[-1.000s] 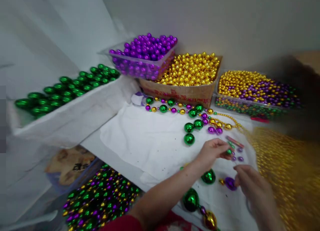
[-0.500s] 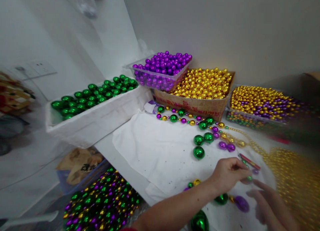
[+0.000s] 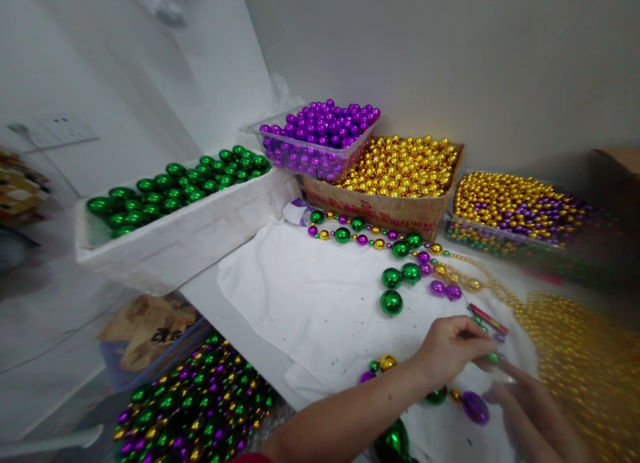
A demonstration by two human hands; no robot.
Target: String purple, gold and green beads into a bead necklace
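My left hand reaches in from the bottom, thumb and fingers pinched together over the white cloth. A small green bead shows at its fingertips; what lies inside the pinch is hidden. Close by on the right, my right hand is smeared by motion, one finger pointing at that bead. Below my left forearm lie a gold bead, a large green bead and a purple oval bead, partly covered by the arm. A thin red stick rests just beyond the fingertips.
Along the back stand a white foam box of green beads, a clear tub of purple beads, a cardboard box of gold beads and a mixed-bead tub. A bead garland lies before them. Gold strands pile up at right.
The whole view has shifted slightly, so things appear a little further left. My left hand keeps its pinch; my right hand stays beside it, still blurred.
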